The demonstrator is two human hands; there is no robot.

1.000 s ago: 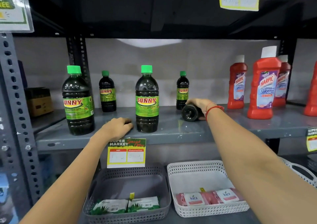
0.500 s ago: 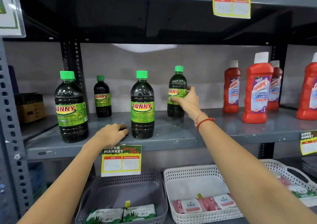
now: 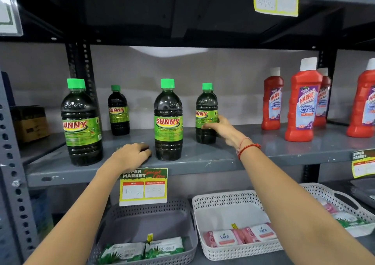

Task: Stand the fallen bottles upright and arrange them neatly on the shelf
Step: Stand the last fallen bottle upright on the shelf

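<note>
Several dark Sunny bottles with green caps stand upright on the grey shelf (image 3: pixel 203 157). A large one (image 3: pixel 80 122) is at the left and a small one (image 3: pixel 118 110) stands behind it. Another large one (image 3: pixel 168 120) is in the middle. My right hand (image 3: pixel 218 125) grips the label of a small bottle (image 3: pixel 206 106) standing upright to the right of the middle one; another green cap peeks out just behind it. My left hand (image 3: pixel 132 156) rests curled on the shelf's front edge, between the two large bottles, holding nothing.
Red Harpic cleaner bottles (image 3: pixel 303 100) stand at the right of the same shelf. A cardboard box (image 3: pixel 30 122) sits at far left. Below are a grey basket (image 3: pixel 146 220) and a white basket (image 3: pixel 229 204) with packets. A price tag (image 3: pixel 144 185) hangs from the shelf edge.
One second ago the small bottle lay on its side under my right hand. It was lifted upright and now stands on the shelf. My left hand stayed on the shelf edge.
</note>
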